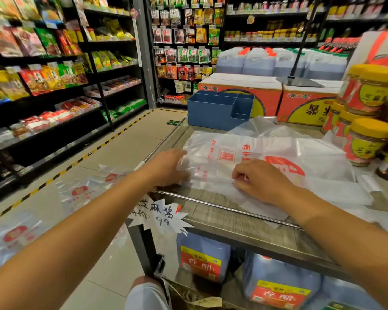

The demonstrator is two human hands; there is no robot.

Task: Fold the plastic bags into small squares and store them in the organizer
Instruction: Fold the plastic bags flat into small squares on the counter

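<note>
A clear plastic bag point(251, 153) with red print lies flat on the wooden display table point(233, 218). My left hand point(166, 167) grips its left edge, where the plastic bunches up. My right hand point(259, 179) pinches the folded near edge of the same bag. More clear bags point(336, 189) lie underneath and to the right. The blue organizer point(213, 110), with several empty compartments, stands at the table's far end, beyond the bag.
Jars with yellow lids point(367, 139) are stacked at the table's right. Red cartons point(267, 97) stand behind the organizer. More printed bags point(81, 193) lie on the floor to the left. Vinegar jugs point(202, 258) sit under the table. Stocked shelves point(54, 86) line the aisle.
</note>
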